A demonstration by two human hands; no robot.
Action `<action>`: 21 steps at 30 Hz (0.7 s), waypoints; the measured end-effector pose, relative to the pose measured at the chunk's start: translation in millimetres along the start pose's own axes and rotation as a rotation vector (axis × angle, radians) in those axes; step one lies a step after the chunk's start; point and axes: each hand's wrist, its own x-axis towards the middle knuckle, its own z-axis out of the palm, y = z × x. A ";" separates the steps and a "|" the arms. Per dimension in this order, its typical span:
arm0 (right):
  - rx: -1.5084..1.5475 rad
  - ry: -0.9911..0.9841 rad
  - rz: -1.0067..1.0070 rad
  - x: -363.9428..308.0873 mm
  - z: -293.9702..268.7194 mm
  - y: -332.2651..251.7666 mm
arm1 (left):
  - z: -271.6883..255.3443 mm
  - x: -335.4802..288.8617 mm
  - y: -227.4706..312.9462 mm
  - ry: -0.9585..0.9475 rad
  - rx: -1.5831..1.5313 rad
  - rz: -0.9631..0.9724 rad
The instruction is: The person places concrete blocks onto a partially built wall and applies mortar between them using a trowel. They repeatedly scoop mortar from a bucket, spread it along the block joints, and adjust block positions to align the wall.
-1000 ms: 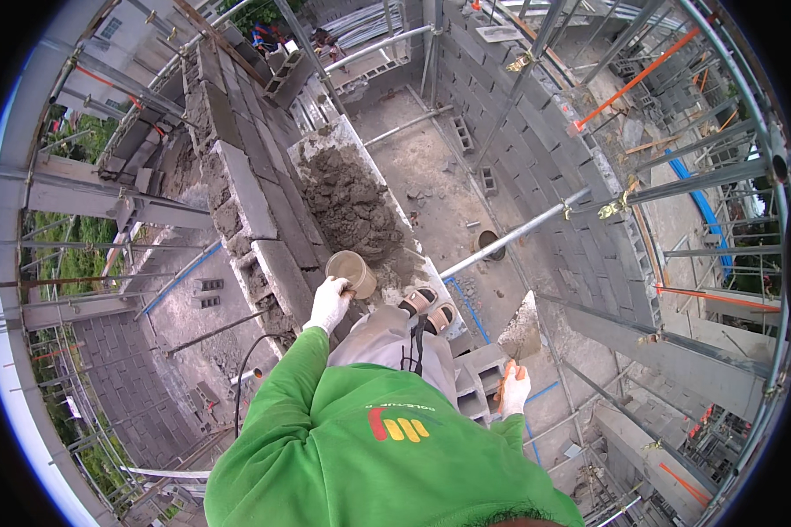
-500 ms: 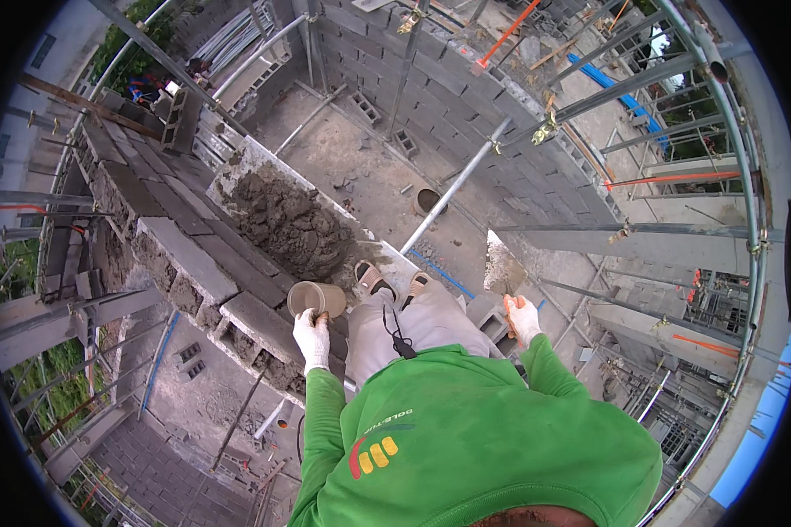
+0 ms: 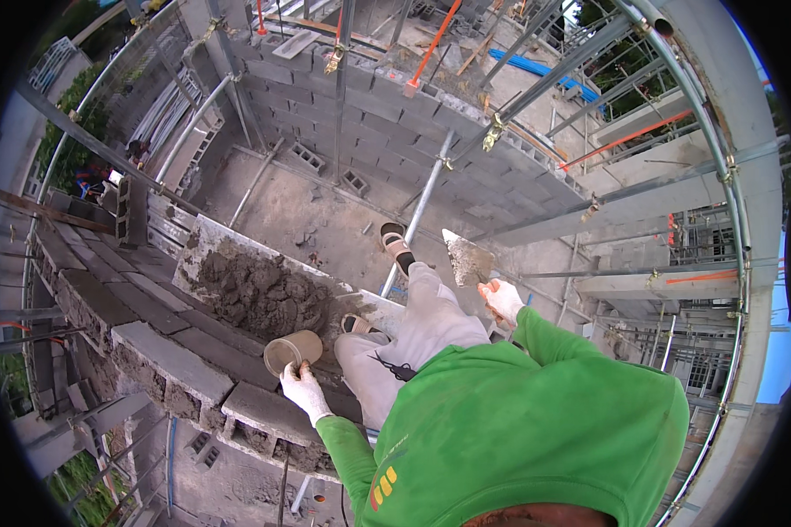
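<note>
My left hand (image 3: 304,391), in a white glove, grips the rim of a small round tub (image 3: 283,355), whose inside looks greyish brown. Just beyond the tub, a heap of wet mortar (image 3: 259,294) lies on a pale board (image 3: 204,235). My right hand (image 3: 503,302), also gloved, is closed round the handle of a pointed trowel (image 3: 468,261). Its blade points away from me and has grey mortar smeared on it. The trowel is held in the air, apart from the mortar and the tub.
A curved block wall (image 3: 171,351) runs along my left, mortar showing at its joints. Steel scaffold tubes (image 3: 426,198) cross ahead and on the right. Beyond the board lies a dusty lower floor (image 3: 299,211) with loose hollow blocks (image 3: 354,182). A taller block wall (image 3: 378,132) stands behind it.
One sandalled foot has stepped forward, past the board's edge in the view, and my body has turned. Both hands keep their holds; the trowel has shifted left and the view has swung round.
</note>
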 end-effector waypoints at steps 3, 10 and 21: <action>-0.099 -0.061 -0.061 16.8 3.6 -28.8 | 10.7 14.4 0.9 0.038 -0.051 -0.091; -0.205 -0.125 -0.157 57.7 0.4 -95.5 | 13.2 25.8 33.3 0.059 0.104 -0.015; -0.360 -0.250 -0.317 188.7 -46.9 -175.1 | 65.9 34.8 96.1 0.155 0.077 -0.140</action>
